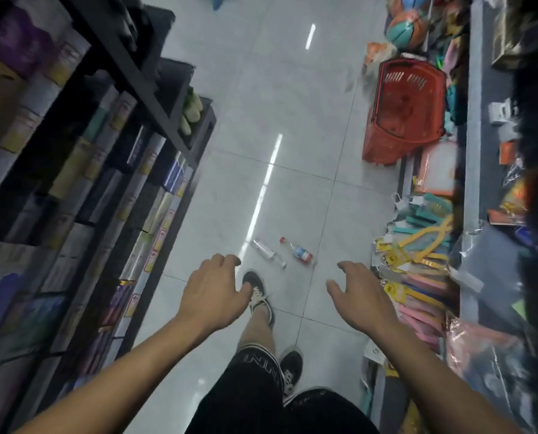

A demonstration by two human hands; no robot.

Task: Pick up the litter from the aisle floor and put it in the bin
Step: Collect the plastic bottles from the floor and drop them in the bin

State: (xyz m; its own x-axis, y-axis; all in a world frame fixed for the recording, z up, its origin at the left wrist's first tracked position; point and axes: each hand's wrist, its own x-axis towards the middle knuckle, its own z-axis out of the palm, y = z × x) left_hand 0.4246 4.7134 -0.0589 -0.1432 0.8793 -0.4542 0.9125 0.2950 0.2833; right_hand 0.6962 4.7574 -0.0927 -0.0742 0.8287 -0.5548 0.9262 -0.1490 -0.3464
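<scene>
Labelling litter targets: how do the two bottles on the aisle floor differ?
The red-capped bottle carries a blue and red label; the clear bottle looks unlabelled. The red-capped bottle's cap points up the aisle; the clear bottle's neck points toward the person's shoe. Its cap colour is too blurred to tell. Both are small, lie on their sides on the floor tiles, and are untouched.

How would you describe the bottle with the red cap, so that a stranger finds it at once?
Start at the red basket by the right shelves and come down the tiled floor toward the person's front shoe. Two small bottles lie there. The wanted bottle is the right one, with a red cap and a blue and red label; its neighbour is plain and clear.
</scene>
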